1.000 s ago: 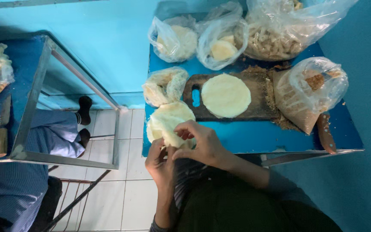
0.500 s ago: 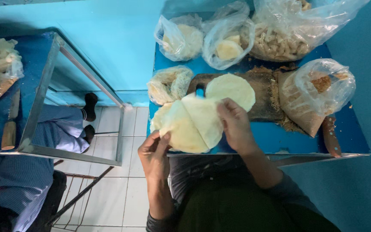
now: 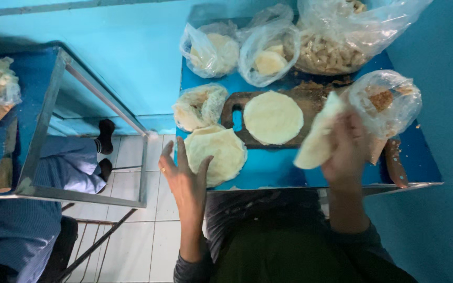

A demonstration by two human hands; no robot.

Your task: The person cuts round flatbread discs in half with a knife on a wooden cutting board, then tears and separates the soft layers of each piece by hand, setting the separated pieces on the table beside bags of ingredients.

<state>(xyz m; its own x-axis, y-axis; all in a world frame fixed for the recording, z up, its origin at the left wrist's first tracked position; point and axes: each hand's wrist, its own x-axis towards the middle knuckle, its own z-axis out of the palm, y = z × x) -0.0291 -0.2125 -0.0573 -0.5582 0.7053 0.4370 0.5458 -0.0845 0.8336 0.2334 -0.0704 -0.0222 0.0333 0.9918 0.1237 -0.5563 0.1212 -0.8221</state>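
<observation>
My right hand (image 3: 348,152) grips a pale round flatbread (image 3: 316,139), lifted and tilted on edge at the right of the dark wooden board (image 3: 310,99). A second flatbread (image 3: 272,117) lies flat on that board. My left hand (image 3: 183,175) is open with fingers spread, at the near left edge of the blue table (image 3: 273,170), touching the side of a stack of flatbreads (image 3: 217,152) in clear plastic.
At the back stand several clear plastic bags: two with pale rounds (image 3: 211,50) (image 3: 269,58), one with brown pieces (image 3: 331,52). Another bag (image 3: 389,102) sits right, a bread bag (image 3: 197,105) left. A metal-framed blue table (image 3: 43,152) and a seated person's legs (image 3: 74,162) are to my left.
My right hand has carried a flatbread from the stack at the left over to the right side of the board. My left hand has opened beside the stack.
</observation>
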